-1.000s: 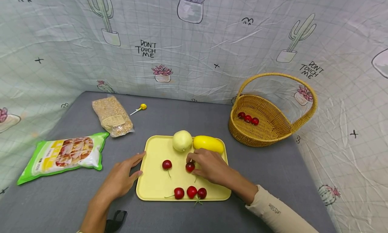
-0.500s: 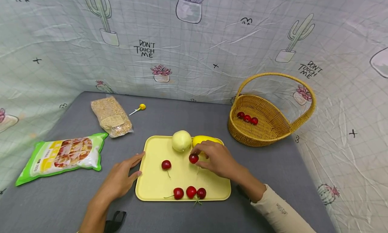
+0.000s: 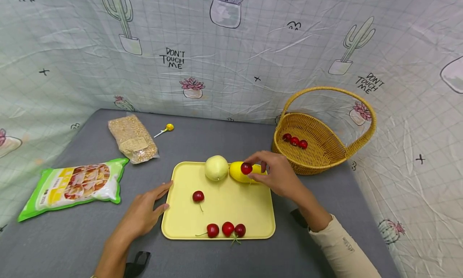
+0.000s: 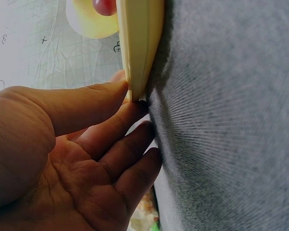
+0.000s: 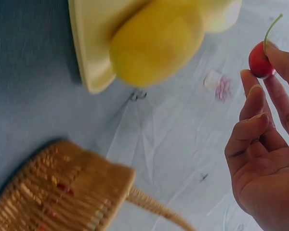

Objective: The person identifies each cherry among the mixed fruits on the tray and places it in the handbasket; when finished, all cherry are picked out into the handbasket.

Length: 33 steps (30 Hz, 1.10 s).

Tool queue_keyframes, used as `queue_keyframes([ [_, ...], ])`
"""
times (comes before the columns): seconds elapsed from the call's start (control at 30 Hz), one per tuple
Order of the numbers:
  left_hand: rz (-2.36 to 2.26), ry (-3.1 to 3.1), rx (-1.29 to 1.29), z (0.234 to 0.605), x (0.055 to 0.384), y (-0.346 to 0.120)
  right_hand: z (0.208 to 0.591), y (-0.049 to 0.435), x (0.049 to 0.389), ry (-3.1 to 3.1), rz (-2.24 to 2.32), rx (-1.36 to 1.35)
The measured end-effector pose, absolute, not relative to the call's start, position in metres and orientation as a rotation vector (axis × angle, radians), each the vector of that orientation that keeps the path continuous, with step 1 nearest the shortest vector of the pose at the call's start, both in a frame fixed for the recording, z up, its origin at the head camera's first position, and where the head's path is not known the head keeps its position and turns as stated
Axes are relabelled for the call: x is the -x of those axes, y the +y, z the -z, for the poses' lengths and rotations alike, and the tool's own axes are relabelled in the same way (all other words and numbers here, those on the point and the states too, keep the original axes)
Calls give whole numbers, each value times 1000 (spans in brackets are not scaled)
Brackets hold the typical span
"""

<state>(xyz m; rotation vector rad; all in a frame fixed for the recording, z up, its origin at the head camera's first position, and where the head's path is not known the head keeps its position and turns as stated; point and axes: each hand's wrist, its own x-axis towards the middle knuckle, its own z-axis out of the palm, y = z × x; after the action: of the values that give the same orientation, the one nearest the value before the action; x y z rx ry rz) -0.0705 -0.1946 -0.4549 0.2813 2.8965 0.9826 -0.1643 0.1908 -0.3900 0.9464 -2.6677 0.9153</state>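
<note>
My right hand pinches a red cherry between thumb and fingers, raised over the yellow mango-shaped fruit at the tray's back right. In the right wrist view the cherry has its green stem pointing up. The fairly straight fingers and thumb of my left hand touch the left edge of the pale yellow tray. A single cherry lies toward the tray's left, and three more cherries line its front edge. A round pale green fruit sits beside the yellow one.
Three cherries lie inside a wicker basket with a tall handle, back right. To the left are a green-and-white food bag, a clear pack of grains and a yellow lollipop. A patterned cloth hangs behind.
My right hand has lifted a cherry off the tray and carried it up and to the right, over the yellow fruit. My left hand stays at the tray's edge.
</note>
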Motion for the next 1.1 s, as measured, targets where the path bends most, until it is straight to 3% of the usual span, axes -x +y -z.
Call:
queue_keyframes([
  [1.1, -981, 2901, -295, 455, 69, -194, 385, 274, 202, -2554, -1008, -557],
])
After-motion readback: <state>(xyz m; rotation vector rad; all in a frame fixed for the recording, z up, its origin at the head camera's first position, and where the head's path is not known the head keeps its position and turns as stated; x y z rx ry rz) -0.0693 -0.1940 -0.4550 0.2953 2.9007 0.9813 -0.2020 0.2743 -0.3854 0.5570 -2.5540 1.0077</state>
